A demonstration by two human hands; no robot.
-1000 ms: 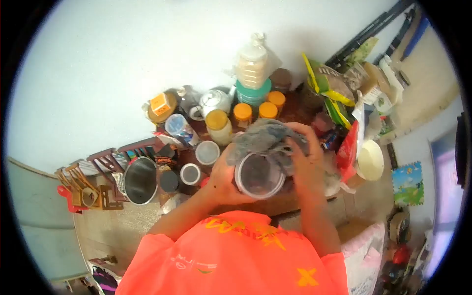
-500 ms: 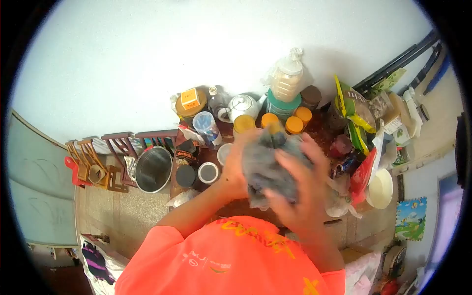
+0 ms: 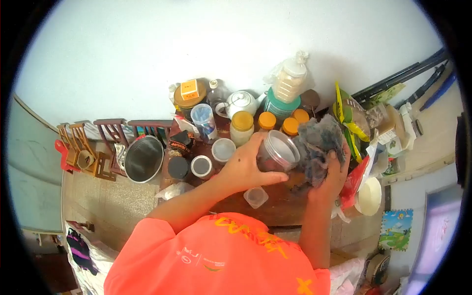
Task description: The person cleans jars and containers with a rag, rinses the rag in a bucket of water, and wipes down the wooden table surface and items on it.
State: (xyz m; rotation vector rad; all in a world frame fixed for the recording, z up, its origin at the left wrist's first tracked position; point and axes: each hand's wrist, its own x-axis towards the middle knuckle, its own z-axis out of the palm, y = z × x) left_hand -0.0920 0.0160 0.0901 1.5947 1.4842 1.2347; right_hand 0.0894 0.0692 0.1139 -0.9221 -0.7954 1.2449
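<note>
My left hand (image 3: pixel 250 169) is closed around a clear jar (image 3: pixel 280 150) with a pale, see-through lid, its thumb stretched along the near side. The jar tilts slightly toward me above the brown table (image 3: pixel 290 204). Bunched in my right hand (image 3: pixel 336 173) is a grey cloth (image 3: pixel 320 140), just right of the jar; part of it hangs down. A small clear plastic tub or lid (image 3: pixel 256 196) lies on the table below my left hand. Jars with orange lids (image 3: pixel 267 120) stand right behind the held jar.
Along the wall stand a white teapot (image 3: pixel 242 103), a green-lidded tub (image 3: pixel 281 105) and a blue-patterned plastic cup (image 3: pixel 204 122). Several lidded jars (image 3: pixel 201 167) are at left. Yellow-green bags (image 3: pixel 351 113) crowd the right side. A large metal pot (image 3: pixel 143 159) sits beyond the table's left end.
The cloth was over the thing between both hands, blurred in motion. It has now moved right, off the jar, in my right hand, and the jar shows in my left.
</note>
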